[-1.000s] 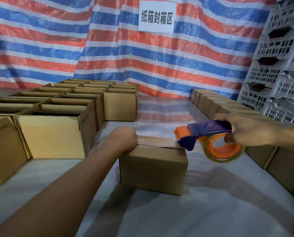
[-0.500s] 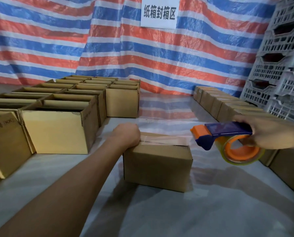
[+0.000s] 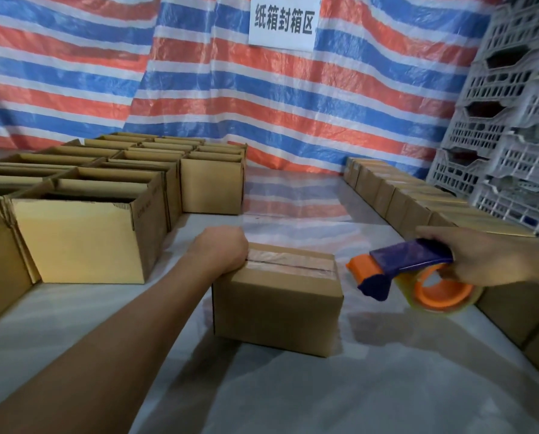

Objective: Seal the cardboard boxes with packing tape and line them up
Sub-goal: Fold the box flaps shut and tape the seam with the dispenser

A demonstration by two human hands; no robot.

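One taped box (image 3: 277, 308); left hand (image 3: 221, 252) on its corner, fingers hidden; right hand (image 3: 481, 258) grips one tape dispenser (image 3: 409, 261)

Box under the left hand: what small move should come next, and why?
Probably the left hand pushes the box right, toward the sealed row: tape already covers its top seam, and the dispenser in the right hand is clear of it.

Dim, soft light from above casts faint shadows on the floor (image 3: 387, 386); edges bow, slightly blurred.
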